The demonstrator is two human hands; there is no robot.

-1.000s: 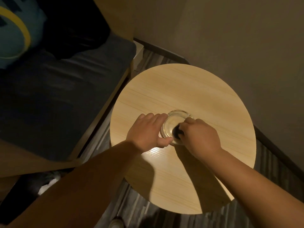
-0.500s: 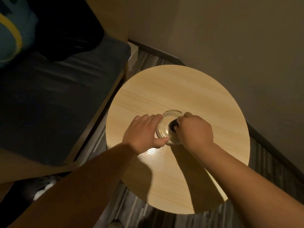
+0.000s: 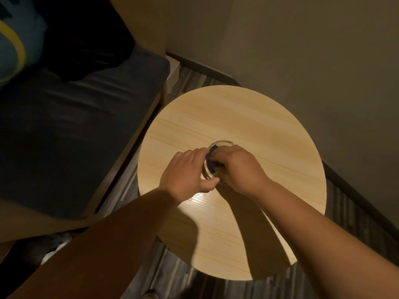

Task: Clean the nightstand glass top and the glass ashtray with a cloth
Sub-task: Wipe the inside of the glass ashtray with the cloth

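Observation:
A clear glass ashtray (image 3: pixel 221 143) stands near the middle of the round, light wood-grain nightstand top (image 3: pixel 248 117). My left hand (image 3: pixel 185 172) grips the ashtray's left side, thumb under its near rim. My right hand (image 3: pixel 237 167) covers most of the ashtray and presses a small dark cloth (image 3: pixel 211 157) into its bowl. Only the ashtray's far rim and a bit of its left wall show between my hands.
A dark cushioned bench (image 3: pixel 75 130) with a wooden frame runs along the left, close to the table's edge. A teal pillow (image 3: pixel 15 39) lies at its far end. A beige wall (image 3: pixel 302 50) with a dark baseboard hems the table behind and to the right.
My right hand has slid further over the ashtray, covering more of it, and the dark cloth has shifted toward the bowl's left side. My left hand keeps its grip.

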